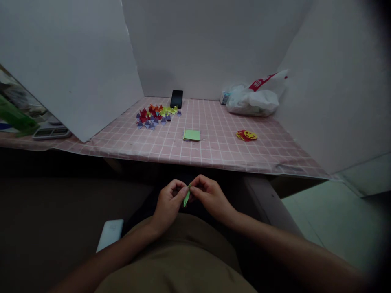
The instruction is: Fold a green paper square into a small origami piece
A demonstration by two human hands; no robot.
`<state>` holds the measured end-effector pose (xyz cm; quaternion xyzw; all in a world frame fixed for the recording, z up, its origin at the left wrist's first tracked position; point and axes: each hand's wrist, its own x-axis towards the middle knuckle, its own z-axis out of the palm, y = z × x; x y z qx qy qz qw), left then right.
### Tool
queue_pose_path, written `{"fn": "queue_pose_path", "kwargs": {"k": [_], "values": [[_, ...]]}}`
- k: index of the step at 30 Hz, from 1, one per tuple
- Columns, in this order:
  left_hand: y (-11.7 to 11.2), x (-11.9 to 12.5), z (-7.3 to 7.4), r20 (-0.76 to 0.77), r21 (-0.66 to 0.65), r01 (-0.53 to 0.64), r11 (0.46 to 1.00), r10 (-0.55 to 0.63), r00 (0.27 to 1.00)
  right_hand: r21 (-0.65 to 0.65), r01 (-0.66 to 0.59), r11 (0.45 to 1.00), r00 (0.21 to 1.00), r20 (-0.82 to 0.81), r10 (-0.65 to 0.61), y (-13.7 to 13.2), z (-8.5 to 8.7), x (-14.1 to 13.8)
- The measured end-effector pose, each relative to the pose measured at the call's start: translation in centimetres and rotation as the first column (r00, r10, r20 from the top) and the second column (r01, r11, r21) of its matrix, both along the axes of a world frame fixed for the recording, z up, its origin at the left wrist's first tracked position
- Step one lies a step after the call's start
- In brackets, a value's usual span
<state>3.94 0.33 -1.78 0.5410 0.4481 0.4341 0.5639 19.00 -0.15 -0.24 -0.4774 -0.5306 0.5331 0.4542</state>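
Note:
Over my lap, in front of the table's edge, my left hand [171, 199] and my right hand [209, 197] pinch a small folded piece of green paper [187, 198] between thumbs and fingers. The paper is narrow and points down toward me; its upper end is partly hidden by my fingertips. On the table ahead lies a stack of square paper sheets [192, 135] with a green one on top. To its left sits a cluster of small folded paper figures [152, 117] in purple, red, orange and yellow.
A pink checked cloth covers the table [210, 152]. Red and yellow cut-out shapes [246, 135] lie at right. Behind them rests a white plastic bag [253, 101]; a black phone [176, 99] leans at the back. White panels [207, 49] enclose the table. A white power bank-like block [110, 234] lies beside me.

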Motion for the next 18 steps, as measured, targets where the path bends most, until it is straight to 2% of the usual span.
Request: {"fn": "queue_pose_path", "kwargs": {"k": [7, 18], "values": [[-0.09, 0.02, 0.24, -0.065, 0.060, -0.017, 0.998, 0.021, 0.998, -0.019, -0.007, 1.000, 1.000, 0.019, 0.007, -0.02, 0.15, -0.03], [-0.02, 0.00, 0.34, -0.126, 0.076, -0.031, 0.997, 0.040, 0.991, -0.022, -0.046, 0.999, 0.999, -0.009, 0.045, -0.03, 0.24, 0.04]]}}
